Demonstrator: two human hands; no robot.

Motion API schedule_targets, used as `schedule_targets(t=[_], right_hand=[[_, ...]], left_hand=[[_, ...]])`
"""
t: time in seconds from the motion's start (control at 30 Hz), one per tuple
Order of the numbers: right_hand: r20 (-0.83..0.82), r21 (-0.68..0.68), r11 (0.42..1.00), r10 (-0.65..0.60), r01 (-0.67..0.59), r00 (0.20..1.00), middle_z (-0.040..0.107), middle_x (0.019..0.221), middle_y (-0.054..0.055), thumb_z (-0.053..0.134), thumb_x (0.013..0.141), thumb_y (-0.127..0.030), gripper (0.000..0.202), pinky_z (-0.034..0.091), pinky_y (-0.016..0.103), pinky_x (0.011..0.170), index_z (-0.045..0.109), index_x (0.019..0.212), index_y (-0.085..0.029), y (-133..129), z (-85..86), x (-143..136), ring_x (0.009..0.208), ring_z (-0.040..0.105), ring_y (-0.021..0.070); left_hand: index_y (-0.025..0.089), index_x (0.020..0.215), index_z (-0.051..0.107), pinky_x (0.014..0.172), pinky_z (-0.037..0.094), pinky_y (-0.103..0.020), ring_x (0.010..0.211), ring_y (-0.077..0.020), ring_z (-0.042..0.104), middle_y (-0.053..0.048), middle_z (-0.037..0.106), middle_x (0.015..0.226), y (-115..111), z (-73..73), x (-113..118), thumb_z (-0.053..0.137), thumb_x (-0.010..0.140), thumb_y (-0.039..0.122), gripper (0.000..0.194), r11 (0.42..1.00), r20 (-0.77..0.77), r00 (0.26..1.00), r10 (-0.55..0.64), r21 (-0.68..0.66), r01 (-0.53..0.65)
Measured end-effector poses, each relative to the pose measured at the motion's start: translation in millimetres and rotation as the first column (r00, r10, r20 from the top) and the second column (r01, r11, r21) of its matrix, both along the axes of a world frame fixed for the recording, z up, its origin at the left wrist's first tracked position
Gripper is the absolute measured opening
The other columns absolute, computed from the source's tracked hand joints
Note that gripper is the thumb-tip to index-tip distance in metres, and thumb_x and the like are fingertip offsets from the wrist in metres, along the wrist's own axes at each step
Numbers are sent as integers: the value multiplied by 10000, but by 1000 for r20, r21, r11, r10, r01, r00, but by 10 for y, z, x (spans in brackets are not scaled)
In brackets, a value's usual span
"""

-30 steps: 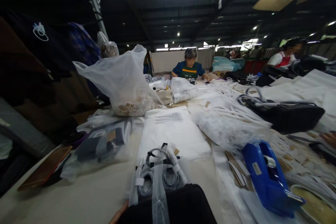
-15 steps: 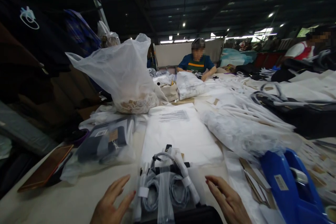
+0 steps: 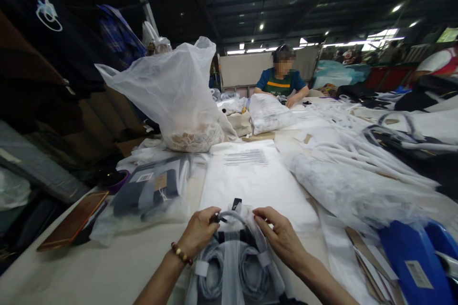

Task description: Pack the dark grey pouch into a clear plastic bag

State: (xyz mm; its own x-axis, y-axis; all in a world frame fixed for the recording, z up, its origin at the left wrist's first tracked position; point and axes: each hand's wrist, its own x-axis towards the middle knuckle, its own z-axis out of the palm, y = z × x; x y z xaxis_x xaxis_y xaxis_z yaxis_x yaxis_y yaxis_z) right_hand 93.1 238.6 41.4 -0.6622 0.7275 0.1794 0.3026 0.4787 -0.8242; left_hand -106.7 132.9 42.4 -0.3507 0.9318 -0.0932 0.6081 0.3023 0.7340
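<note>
A dark bag (image 3: pixel 232 267) lies in front of me at the bottom of the view, with clear plastic wrap down its middle. Two coiled grey straps, a left one (image 3: pixel 211 271) and a right one (image 3: pixel 253 271), are bound with white bands on top of it. Its grey handle (image 3: pixel 231 214) arches at the far end. My left hand (image 3: pixel 200 228), with a beaded bracelet on the wrist, pinches the handle's left end near a black piece. My right hand (image 3: pixel 277 231) closes its thumb and fingers at the white-wrapped right side of the handle.
Beyond the bag is a stack of printed white plastic bags (image 3: pixel 250 176). A packed dark item (image 3: pixel 150 190) and a brown flat case (image 3: pixel 73 221) lie left. A large clear sack (image 3: pixel 171 95) stands behind. On the right is a blue holder (image 3: pixel 411 262). A co-worker (image 3: pixel 282 76) sits opposite.
Both hands have moved inward and forward from beside the bag, where they were open, and have closed on its handle. The view has turned slightly left.
</note>
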Motion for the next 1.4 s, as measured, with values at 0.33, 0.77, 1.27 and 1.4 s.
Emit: schedule_targets(t=[0.33,0.77,1.27,1.4], right_hand=[[320,135,965,173,-225,932,699,834,47,508,862,-238,203,396,235,669,695,941,-231,-29,60,-578,784,627,172],[237,57,984,148,-166,960,657,700,24,522,819,-197,165,331,247,619,639,702,-202,-53,-29,-591,684,574,159],[-48,-682,697,263,-224,964,629,535,58,461,755,-381,256,470,285,469,551,734,-142,279,18,-682,474,602,178],[-188,-639,731,154,-240,970,683,737,54,530,700,-286,295,504,272,605,507,964,-156,297,14,-799,619,648,148]], left_hand=[[123,907,626,813,489,-294,883,-202,639,-73,692,869,28,-108,-53,471,622,237,344,994,359,933,-31,107,-8],[192,962,667,895,444,-302,932,-184,618,-38,694,969,116,-37,24,477,729,213,301,978,201,972,-125,191,87],[141,812,590,691,459,-275,744,-170,611,-29,657,773,174,142,80,643,543,200,281,993,502,863,-53,117,-6],[154,812,544,717,467,-284,806,-184,625,-42,673,812,170,89,69,652,502,189,330,989,590,807,10,115,-96]])
